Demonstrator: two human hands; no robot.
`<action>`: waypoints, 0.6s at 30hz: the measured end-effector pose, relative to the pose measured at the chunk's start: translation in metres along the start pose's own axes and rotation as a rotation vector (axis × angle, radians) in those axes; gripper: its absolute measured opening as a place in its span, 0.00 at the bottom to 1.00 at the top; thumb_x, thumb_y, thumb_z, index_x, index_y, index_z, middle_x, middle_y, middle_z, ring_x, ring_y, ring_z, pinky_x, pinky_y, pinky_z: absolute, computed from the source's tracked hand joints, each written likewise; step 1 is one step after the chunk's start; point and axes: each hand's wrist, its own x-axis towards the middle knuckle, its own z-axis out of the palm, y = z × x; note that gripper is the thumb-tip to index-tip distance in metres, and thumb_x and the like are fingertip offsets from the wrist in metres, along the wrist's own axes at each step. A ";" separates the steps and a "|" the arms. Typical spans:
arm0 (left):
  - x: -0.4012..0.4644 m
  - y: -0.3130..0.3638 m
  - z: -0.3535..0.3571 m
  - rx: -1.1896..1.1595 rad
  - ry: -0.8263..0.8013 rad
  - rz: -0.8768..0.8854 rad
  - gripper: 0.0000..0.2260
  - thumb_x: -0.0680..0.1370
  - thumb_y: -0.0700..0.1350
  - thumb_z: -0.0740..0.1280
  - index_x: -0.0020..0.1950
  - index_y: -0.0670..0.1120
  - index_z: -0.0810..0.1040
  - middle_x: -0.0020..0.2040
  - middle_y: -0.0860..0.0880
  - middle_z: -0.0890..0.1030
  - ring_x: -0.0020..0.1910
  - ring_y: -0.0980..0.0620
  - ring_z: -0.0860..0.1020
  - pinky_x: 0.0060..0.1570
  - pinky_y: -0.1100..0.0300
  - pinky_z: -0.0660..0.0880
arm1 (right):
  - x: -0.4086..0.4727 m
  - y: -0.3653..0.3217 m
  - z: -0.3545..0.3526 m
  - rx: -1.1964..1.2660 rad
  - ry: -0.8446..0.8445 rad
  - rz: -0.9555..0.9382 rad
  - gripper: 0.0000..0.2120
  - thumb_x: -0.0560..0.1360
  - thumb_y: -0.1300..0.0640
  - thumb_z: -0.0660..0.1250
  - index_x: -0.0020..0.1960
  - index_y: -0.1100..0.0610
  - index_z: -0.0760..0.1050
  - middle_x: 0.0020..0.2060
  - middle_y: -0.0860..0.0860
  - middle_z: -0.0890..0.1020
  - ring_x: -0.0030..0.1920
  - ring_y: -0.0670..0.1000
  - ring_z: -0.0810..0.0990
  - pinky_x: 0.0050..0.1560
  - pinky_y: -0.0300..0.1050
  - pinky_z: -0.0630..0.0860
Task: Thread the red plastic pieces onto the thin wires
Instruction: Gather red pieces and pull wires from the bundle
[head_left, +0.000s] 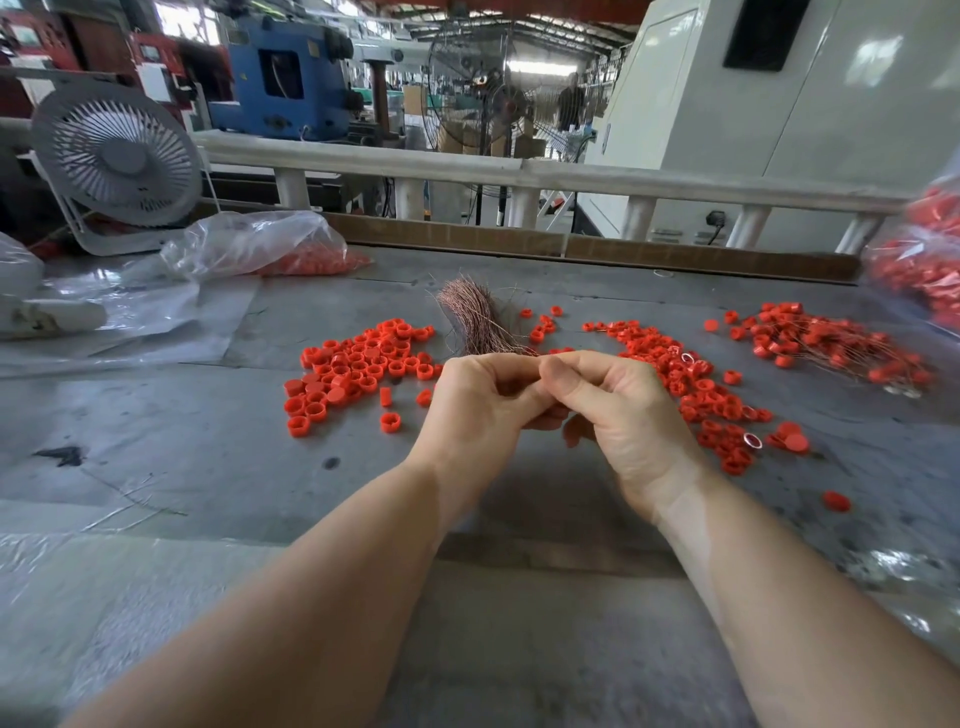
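My left hand (480, 402) and my right hand (618, 410) meet over the middle of the grey table, fingers curled and fingertips pressed together. Something red shows between the fingers, but what each hand pinches is hidden. Just beyond them lies a bundle of thin copper-coloured wires (475, 322). Loose red plastic pieces (358, 369) are scattered to the left. More red pieces (696, 389) lie to the right. At the far right is a heap of red pieces with wires through them (831, 343).
A clear bag with red pieces (270, 244) lies at the back left, beside a white desk fan (117, 161). Another bag of red pieces (924, 260) sits at the right edge. A cardboard strip (571, 244) borders the table's far edge.
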 end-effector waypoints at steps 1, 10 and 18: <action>0.000 0.000 0.000 0.013 0.003 0.010 0.08 0.74 0.32 0.66 0.43 0.44 0.81 0.28 0.53 0.81 0.30 0.60 0.79 0.35 0.69 0.77 | 0.000 0.000 0.000 0.006 0.002 -0.004 0.13 0.67 0.49 0.66 0.44 0.56 0.82 0.31 0.49 0.82 0.31 0.47 0.75 0.26 0.34 0.67; 0.003 -0.002 0.000 -0.045 0.065 0.015 0.06 0.74 0.35 0.68 0.45 0.44 0.81 0.34 0.48 0.83 0.34 0.54 0.81 0.37 0.65 0.78 | -0.001 -0.002 0.003 0.027 0.034 0.029 0.14 0.78 0.49 0.59 0.47 0.56 0.80 0.36 0.53 0.84 0.34 0.49 0.81 0.25 0.35 0.68; 0.004 -0.004 -0.003 -0.010 0.137 -0.002 0.06 0.76 0.37 0.66 0.43 0.47 0.79 0.32 0.55 0.82 0.33 0.60 0.80 0.31 0.66 0.77 | 0.003 0.001 -0.003 -0.104 0.312 -0.022 0.13 0.80 0.56 0.58 0.42 0.54 0.78 0.38 0.53 0.82 0.21 0.44 0.71 0.20 0.32 0.64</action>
